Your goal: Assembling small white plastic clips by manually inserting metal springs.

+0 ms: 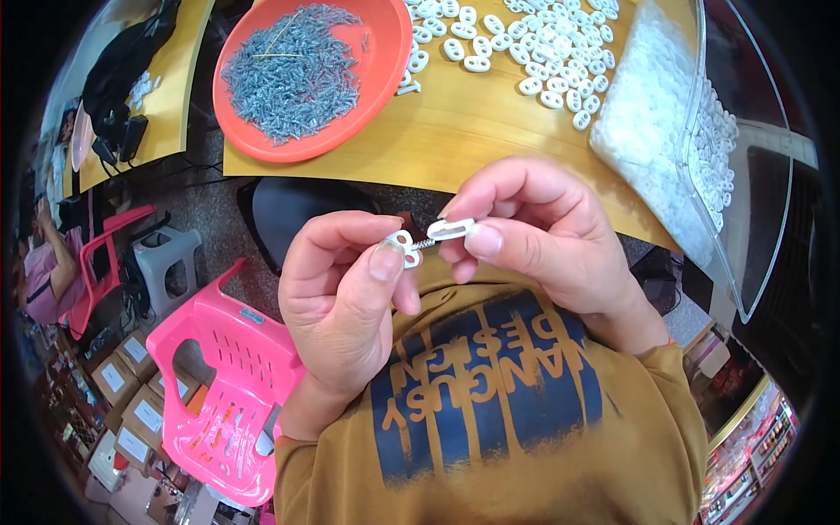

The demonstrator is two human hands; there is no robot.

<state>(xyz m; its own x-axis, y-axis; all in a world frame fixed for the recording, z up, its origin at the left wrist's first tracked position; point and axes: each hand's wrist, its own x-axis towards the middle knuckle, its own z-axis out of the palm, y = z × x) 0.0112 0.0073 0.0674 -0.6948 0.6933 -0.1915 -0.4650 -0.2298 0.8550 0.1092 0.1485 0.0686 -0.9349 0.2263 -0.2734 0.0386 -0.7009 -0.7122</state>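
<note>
My left hand (pixel 346 293) pinches a small white plastic piece (pixel 402 247) between thumb and fingers. My right hand (pixel 542 232) holds a white oval plastic clip (pixel 451 229) between thumb and forefinger. A short grey screw (pixel 425 242) spans the gap between the two white pieces. Both hands hover in front of my chest, just below the near edge of the wooden table (pixel 455 144).
An orange bowl (pixel 385 79) full of small grey screws sits on the table at left. Loose white oval clips (pixel 542 39) lie at the table's middle. A clear plastic bin (pixel 691 131) of white parts stands right. A pink plastic chair (pixel 232 385) and cardboard boxes (pixel 122 385) are lower left.
</note>
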